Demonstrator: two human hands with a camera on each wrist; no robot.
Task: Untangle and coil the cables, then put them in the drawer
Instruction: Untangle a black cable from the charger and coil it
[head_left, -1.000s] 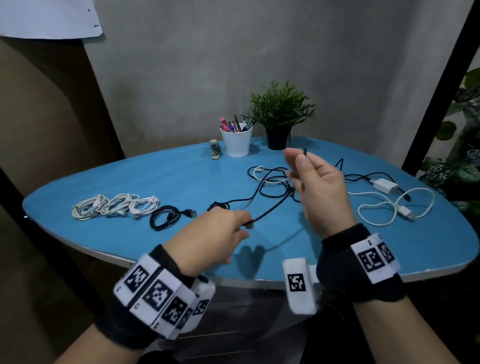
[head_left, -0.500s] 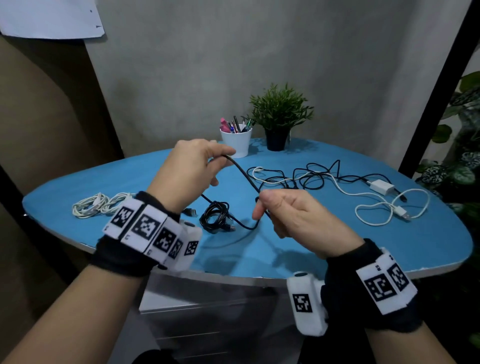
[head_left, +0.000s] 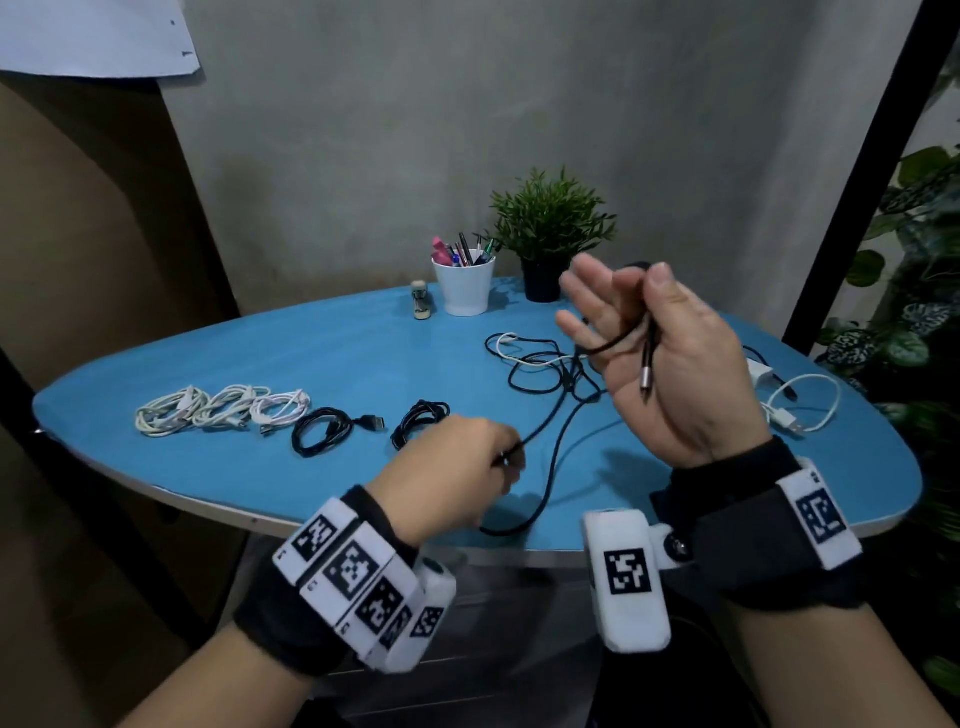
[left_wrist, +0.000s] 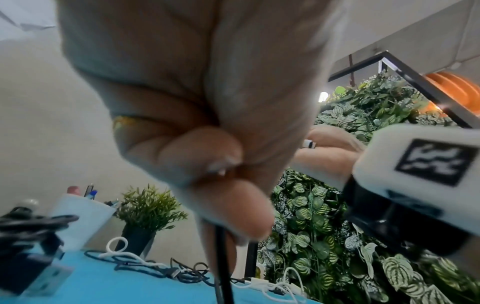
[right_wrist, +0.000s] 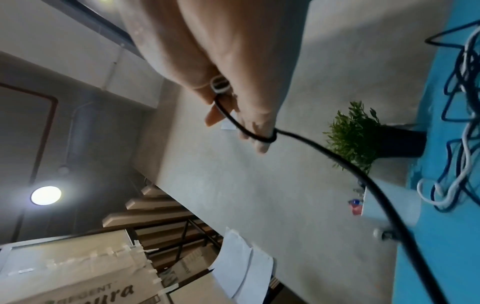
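My right hand (head_left: 639, 312) is raised over the blue table (head_left: 208, 358) with the palm facing me and the fingers straight. Its thumb pins a black cable (head_left: 550, 441) against the palm, and the metal plug (head_left: 645, 376) hangs below the thumb. The cable loops behind those fingers, as the right wrist view shows at the right hand (right_wrist: 233, 82) and the black cable (right_wrist: 337, 160). My left hand (head_left: 498, 457) pinches the same cable low near the table's front edge. In the left wrist view the left hand (left_wrist: 228, 170) grips the black cable (left_wrist: 222, 267). A slack loop lies at the front edge.
Three white coils (head_left: 223, 410) and two black coils (head_left: 322, 431) (head_left: 418, 421) lie in a row at the left. A black and white tangle (head_left: 535, 358) lies mid-table, and a white charger cable (head_left: 800, 405) lies right. A pen cup (head_left: 464, 286) and plant (head_left: 550, 228) stand behind.
My left hand has dropped from a raised position to the table's front edge. My right hand has risen and turned palm toward me with the plug end under its thumb.
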